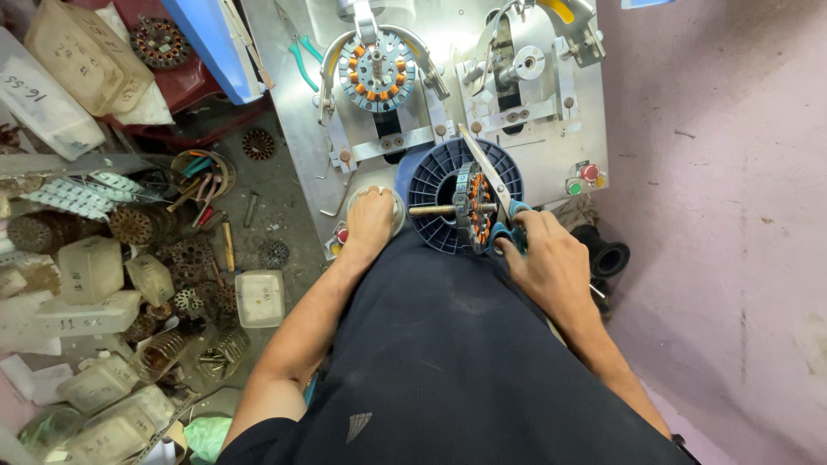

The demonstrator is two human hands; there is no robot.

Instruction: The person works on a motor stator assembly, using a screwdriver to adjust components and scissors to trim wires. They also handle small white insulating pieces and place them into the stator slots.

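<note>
Stator (472, 207) on spool (439, 185) before winding machine (431, 95), scissors (495, 194) right, parts clutter (129, 258) left

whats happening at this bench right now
A person sits at a metal winding machine. Their right hand holds blue-handled scissors against a copper-wound stator on a shaft, in front of a blue spool. Their left hand rests on a round white container. Another stator sits mounted on the machine.
</note>
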